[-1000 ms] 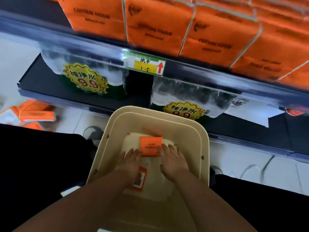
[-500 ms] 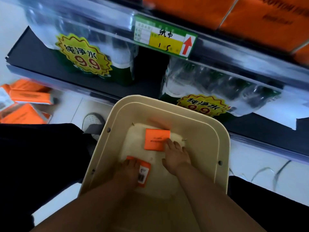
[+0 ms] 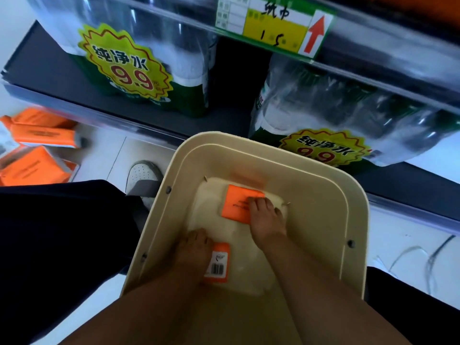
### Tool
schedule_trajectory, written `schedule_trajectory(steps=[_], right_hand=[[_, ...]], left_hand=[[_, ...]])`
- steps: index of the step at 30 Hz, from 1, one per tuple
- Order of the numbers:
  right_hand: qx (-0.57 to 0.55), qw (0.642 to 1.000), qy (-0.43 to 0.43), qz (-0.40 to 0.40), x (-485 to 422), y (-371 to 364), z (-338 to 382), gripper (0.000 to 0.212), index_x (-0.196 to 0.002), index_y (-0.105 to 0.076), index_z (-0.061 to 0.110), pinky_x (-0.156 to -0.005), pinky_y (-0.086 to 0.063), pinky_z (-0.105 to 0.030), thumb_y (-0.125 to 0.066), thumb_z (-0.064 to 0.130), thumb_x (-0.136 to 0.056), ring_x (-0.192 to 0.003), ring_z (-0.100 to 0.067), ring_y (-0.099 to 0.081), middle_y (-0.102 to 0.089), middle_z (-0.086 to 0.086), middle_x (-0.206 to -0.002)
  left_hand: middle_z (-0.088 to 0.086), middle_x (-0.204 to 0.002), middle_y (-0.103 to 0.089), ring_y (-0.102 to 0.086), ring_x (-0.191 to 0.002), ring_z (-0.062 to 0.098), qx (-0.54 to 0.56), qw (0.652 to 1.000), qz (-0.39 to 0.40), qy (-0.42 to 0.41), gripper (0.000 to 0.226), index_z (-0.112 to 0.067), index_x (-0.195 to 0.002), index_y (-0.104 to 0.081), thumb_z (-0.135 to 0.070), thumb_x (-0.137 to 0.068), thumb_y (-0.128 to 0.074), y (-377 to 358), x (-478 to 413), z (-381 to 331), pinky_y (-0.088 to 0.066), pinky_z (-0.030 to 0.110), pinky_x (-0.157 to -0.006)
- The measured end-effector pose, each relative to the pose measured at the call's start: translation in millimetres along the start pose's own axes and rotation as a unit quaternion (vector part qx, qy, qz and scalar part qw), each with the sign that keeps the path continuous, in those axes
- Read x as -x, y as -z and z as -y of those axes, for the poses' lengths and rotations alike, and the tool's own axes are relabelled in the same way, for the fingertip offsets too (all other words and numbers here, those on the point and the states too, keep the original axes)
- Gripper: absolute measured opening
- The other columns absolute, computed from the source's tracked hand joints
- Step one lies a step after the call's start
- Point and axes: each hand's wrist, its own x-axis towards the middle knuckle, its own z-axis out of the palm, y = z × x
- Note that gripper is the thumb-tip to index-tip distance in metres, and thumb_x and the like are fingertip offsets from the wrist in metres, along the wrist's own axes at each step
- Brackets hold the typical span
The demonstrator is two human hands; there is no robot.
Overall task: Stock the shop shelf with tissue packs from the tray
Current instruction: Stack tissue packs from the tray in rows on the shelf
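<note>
Pinches far pack [image 3: 236,205] at 10 o'clock with right grip [image 3: 266,220]; covers near pack [image 3: 219,262] with left grip [image 3: 193,252], cannot tell whether clenched

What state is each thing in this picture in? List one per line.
Tray: holds two packs.
Far tissue pack: lying flat, print up.
Near tissue pack: lying flat, barcode up.
Right hand: on the far one, grip unclear.
Left hand: on the near one, grip unclear.
Floor packs: lying loose.
Water packs: shelved.

Starburst stickers [image 3: 127,68] on water packs [image 3: 186,53] — 纯净水 9.9; shelf tag [image 3: 273,28] — 纸巾 1.5.
</note>
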Motion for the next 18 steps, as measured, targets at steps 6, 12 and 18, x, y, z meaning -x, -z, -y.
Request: schedule_trajectory(steps=[6,12,18], right_hand=[[-0.014,0.997,-0.052,-0.049,-1,-10,-1,0.042,-0.13,-0.05,0.008,-0.104,-0.035,-0.048,-0.057,0.021,-0.09,-0.134,-0.037,-0.037,-0.042,-0.018,-0.139],[-0.058,0.997,-0.042,-0.015,-16,-4,-3,0.044,-0.137,-0.033,0.015,-0.11,-0.026,-0.04,-0.046,0.021,-0.095,-0.141,-0.029,-0.023,-0.032,-0.013,-0.148],[-0.041,0.997,-0.07,-0.001,-8,-8,-2,0.054,-0.13,-0.039,0.018,-0.096,-0.037,-0.041,-0.065,0.033,-0.084,-0.124,-0.03,-0.036,-0.038,-0.009,-0.133]], left_hand=[[0.012,-0.145,-0.033,-0.034,-0.134,0.031,0.039,0.997,0.059,0.024,0.07,-0.016,-0.142,-0.029,-0.024,-0.083,-0.067,-4,3,4,-0.027,0.039,-0.109],[0.009,-0.149,-0.031,-0.029,-0.137,0.028,0.024,0.998,0.046,0.019,0.067,-0.017,-0.143,-0.026,-0.02,-0.086,-0.06,-5,-2,0,-0.019,0.039,-0.111],[0.013,-0.133,-0.046,-0.043,-0.124,0.032,-0.007,0.999,-0.051,-0.008,0.051,-0.016,-0.126,-0.052,-0.025,-0.077,-0.066,2,3,-2,-0.029,0.041,-0.102]])
